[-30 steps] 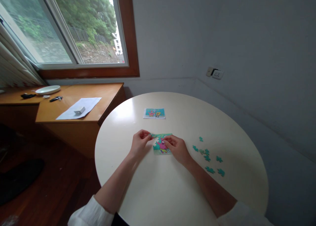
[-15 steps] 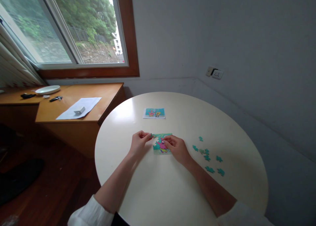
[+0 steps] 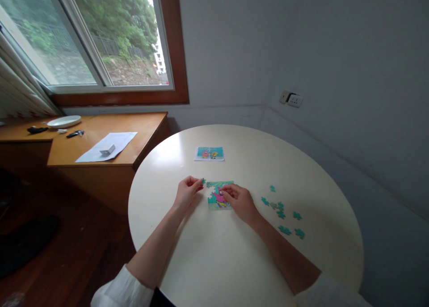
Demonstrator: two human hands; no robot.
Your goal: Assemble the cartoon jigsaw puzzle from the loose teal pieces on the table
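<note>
Pinches small teal cardboard puzzle piece (image 3: pixel 203 181) between thumb and forefinger of left hand (image 3: pixel 187 191), just left of partly built colourful cartoon jigsaw (image 3: pixel 217 187) on round cream table (image 3: pixel 234 262); presses bent fingertips of right hand (image 3: pixel 238 200) onto it

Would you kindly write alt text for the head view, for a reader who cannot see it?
At a round white table, a person's left hand pinches a teal piece just left of a part-built puzzle, which the right hand rests on. To the right lie loose pieces, and a picture card lies beyond the puzzle.
</note>
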